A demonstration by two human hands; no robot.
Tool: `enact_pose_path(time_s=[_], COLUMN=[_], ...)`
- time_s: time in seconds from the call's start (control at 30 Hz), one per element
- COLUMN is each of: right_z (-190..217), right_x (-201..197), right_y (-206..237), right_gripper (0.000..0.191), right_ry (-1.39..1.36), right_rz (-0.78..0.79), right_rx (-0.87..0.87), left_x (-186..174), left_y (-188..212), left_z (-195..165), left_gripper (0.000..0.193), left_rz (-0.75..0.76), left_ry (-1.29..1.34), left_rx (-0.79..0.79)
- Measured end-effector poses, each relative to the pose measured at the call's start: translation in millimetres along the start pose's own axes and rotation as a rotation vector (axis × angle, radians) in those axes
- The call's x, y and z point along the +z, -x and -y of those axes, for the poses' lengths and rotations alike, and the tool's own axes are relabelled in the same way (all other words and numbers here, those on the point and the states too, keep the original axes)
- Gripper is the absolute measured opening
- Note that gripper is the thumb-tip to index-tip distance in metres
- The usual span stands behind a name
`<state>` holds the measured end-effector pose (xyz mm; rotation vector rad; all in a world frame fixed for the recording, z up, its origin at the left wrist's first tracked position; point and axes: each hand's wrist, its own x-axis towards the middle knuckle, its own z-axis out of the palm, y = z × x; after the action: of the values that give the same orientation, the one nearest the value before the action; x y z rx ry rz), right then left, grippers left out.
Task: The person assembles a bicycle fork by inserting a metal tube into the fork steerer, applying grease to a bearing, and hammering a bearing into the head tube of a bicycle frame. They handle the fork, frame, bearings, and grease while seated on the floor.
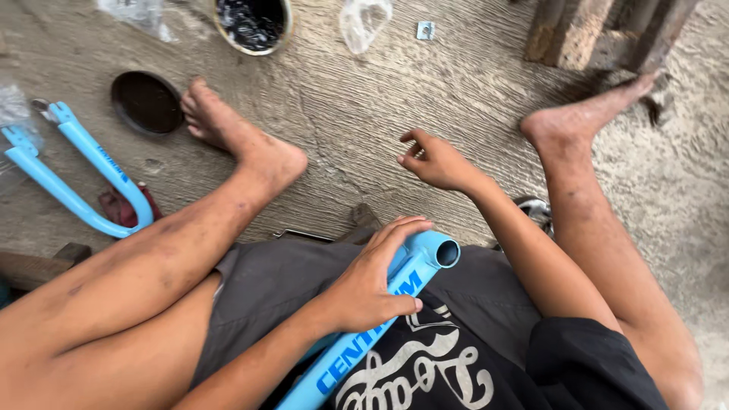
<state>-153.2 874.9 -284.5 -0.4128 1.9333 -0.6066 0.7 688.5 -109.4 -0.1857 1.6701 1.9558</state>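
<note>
I sit on a concrete floor with my legs spread. My left hand (372, 277) grips a light blue bicycle frame tube (395, 304) that lies across my lap, its open round end (446, 253) pointing away from me. My right hand (433, 161) hovers over the floor beyond the tube, fingers loosely curled and apart, holding nothing that I can see.
A light blue bicycle fork (72, 171) lies at the left beside a red rag (121, 206). A dark round lid (146, 101) and a tin of dark grease (253, 23) sit further off. A plastic bag (363, 21), a small metal nut (425, 30) and wooden blocks (600, 30) lie at the top.
</note>
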Motion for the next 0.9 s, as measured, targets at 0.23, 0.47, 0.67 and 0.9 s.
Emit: enact_pose_path(time_s=[0.23, 0.47, 0.67, 0.9], right_z=[6.0, 40.7, 40.9, 107.9], right_x=[13.2, 10.7, -0.5, -70.6], right_y=[-27.7, -53.2, -84.7, -185.3], right_gripper=[0.053, 0.050, 0.044, 0.058], right_ry=[0.064, 0.326, 0.492, 0.613], right_rz=[0.010, -0.041, 0.075, 0.031], right_rx=[0.001, 0.060, 0.085, 0.055], left_x=[-37.4, -57.8, -60.1, -69.2], left_y=[-2.2, -3.8, 4.4, 15.0], left_z=[13.1, 24.9, 42.1, 49.5], left_gripper=[0.092, 0.084, 0.083, 0.076], left_rz=[-0.078, -0.104, -0.115, -0.204], left_ry=[-0.125, -0.083, -0.008, 0.101], left_rx=[0.195, 0.252, 0.311, 0.375])
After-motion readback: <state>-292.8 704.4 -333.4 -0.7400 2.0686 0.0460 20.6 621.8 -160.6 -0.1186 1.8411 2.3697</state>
